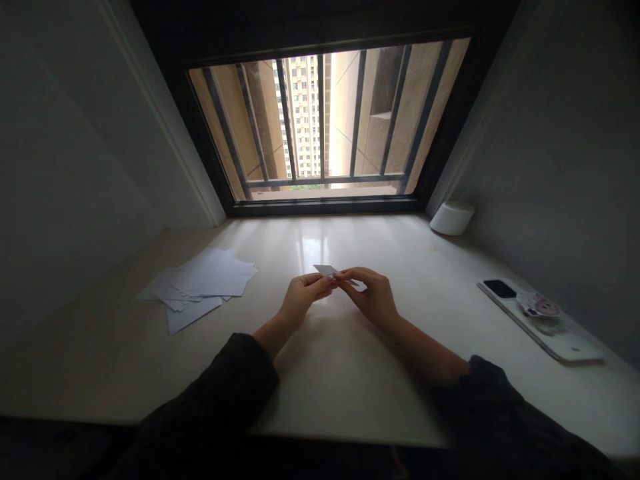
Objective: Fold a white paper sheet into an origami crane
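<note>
Paper piece (325, 269), one: small, pale, thin, with a pointed corner showing at the far left. Location: between the two hands, above the middle of the worktop (325, 393); how much lies behind the fingers cannot be told. Handling, as judged: very light, easily creased or torn, firmer where layered, hardly slippery. Best hold: a light pinch at the edges, thumb against fingertips.

Left hand (300, 295): grip closed on the paper piece, thumb uppermost, fingers curled beneath; forearm slants in from the lower left.

Right hand (374, 293): grip likewise pinching the paper piece, thumb and forefinger meeting at its near edge, wrist arched; forearm reaches in from the lower right. The fingertips of both hands nearly meet.

Loose sheets (213, 277), several: white, overlapping, left of the hands.

Phone (560, 343), one: back uppermost, at right, bearing a decorated holder (537, 305).

White container (451, 219), one: far right corner, near the window (320, 207).
</note>
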`<action>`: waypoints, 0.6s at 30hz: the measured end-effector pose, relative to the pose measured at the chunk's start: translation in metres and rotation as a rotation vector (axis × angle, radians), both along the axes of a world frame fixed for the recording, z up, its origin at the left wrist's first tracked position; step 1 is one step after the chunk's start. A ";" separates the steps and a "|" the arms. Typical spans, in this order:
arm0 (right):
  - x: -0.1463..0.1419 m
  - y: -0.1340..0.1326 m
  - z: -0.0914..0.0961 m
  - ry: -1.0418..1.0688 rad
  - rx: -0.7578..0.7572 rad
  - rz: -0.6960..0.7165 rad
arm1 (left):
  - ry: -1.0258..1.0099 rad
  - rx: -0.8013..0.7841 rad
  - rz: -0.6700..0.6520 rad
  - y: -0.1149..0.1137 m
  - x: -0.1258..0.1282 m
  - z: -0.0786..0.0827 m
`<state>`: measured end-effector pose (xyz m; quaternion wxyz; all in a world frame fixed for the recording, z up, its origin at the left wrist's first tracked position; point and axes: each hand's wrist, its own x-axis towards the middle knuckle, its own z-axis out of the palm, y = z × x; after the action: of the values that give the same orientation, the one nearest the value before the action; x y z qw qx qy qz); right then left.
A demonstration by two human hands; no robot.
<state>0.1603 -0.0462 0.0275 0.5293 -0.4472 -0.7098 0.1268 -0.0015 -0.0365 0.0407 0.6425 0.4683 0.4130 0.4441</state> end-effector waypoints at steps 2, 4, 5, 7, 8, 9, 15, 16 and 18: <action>0.000 0.000 0.001 0.023 0.021 -0.007 | 0.017 0.026 -0.018 -0.001 0.000 0.001; 0.000 0.000 0.002 0.032 0.048 -0.005 | 0.023 0.055 -0.019 -0.001 0.000 0.001; 0.000 0.000 0.003 0.031 0.060 0.000 | 0.021 0.067 -0.017 -0.002 0.000 0.001; 0.000 0.000 0.004 0.024 0.079 0.013 | 0.015 0.081 -0.008 -0.001 0.000 0.000; 0.000 -0.001 0.005 0.023 0.085 0.019 | 0.009 0.086 -0.006 -0.001 0.000 -0.001; 0.000 -0.001 0.006 0.025 0.086 0.024 | 0.003 0.091 -0.004 -0.001 0.000 -0.001; -0.001 -0.003 0.009 0.129 0.020 0.083 | -0.014 0.094 0.033 -0.002 0.001 0.001; -0.001 -0.002 0.009 0.152 -0.001 0.098 | -0.015 0.091 0.039 -0.002 0.001 0.001; -0.002 -0.001 0.007 0.199 -0.050 0.125 | -0.018 0.091 0.051 -0.002 0.001 0.001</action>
<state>0.1585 -0.0470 0.0348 0.5769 -0.4005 -0.6767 0.2211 -0.0008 -0.0381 0.0414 0.6130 0.4822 0.3983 0.4828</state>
